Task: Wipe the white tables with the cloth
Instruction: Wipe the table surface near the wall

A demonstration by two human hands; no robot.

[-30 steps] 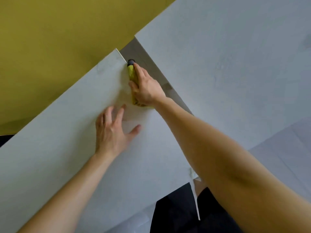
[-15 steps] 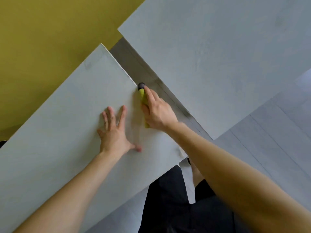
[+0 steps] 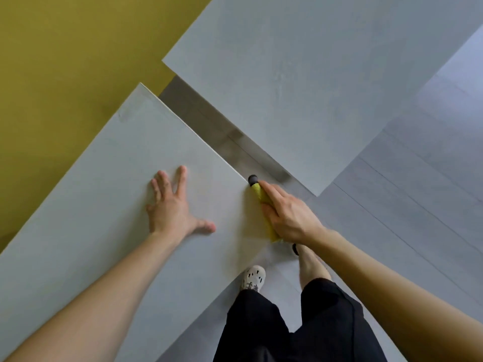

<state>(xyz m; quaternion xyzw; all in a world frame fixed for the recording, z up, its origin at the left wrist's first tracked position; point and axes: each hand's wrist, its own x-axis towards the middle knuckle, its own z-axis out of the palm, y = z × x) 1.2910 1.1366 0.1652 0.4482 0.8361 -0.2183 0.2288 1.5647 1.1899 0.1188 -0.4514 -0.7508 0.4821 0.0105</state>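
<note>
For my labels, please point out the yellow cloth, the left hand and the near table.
yellow cloth (image 3: 256, 191): head view, its far end.
left hand (image 3: 172, 212): head view, its back.
near table (image 3: 104, 178): head view, bare top.

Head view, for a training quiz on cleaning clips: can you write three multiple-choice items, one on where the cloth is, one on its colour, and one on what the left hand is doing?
1. The cloth lies:
A. at the right edge of the near table, under the right hand
B. over a chair
C. in a bucket

2. The cloth is:
A. blue
B. yellow
C. red

3. The left hand is:
A. gripping a bottle
B. clenched in the air
C. flat on the near table, fingers spread

Answers:
1 A: the right hand holds it against that edge.
2 B: it shows bright yellow beside the hand.
3 C: its palm rests on the white top.
</note>
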